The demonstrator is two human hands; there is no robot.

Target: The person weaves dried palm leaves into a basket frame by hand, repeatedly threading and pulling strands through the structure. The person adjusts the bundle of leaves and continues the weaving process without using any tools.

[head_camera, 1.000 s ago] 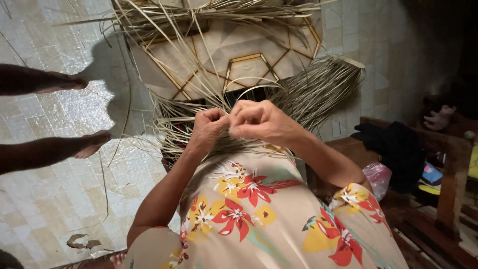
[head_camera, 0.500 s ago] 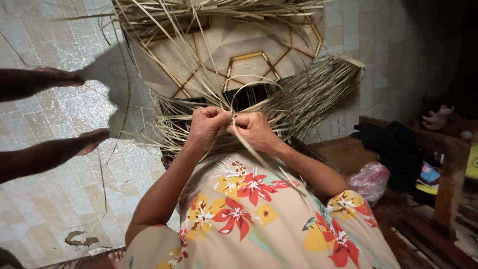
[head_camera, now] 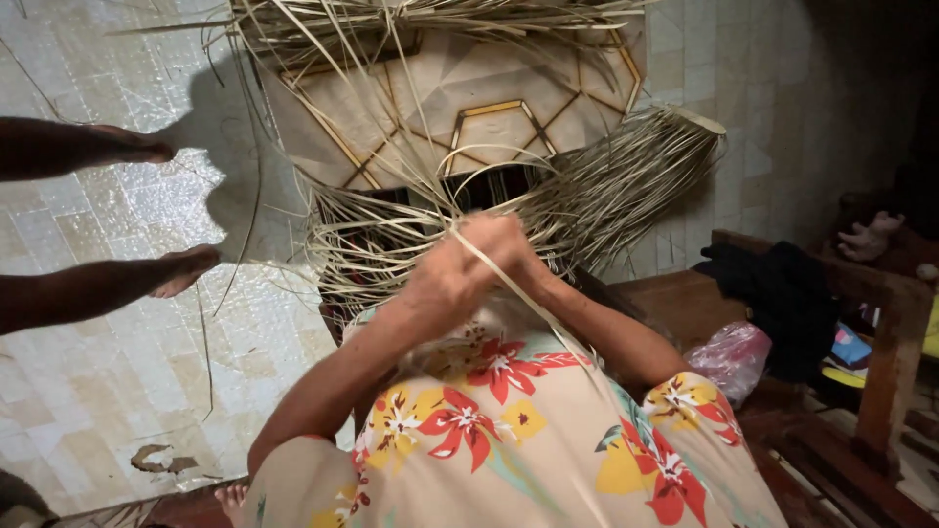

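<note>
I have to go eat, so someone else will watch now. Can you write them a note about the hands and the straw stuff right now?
Left hand: closed on the dried palm strips, close against the right.
Right hand: fingers pinching one flat strip that runs down across the floral dress.
Things: the strips fan out over the tiled floor; a bigger bundle curves to the right, beside a wooden bench. Another person's feet rest at the left.
Done: strips gathered at the hands.
Left: most strips lie loose, unwoven.
</note>
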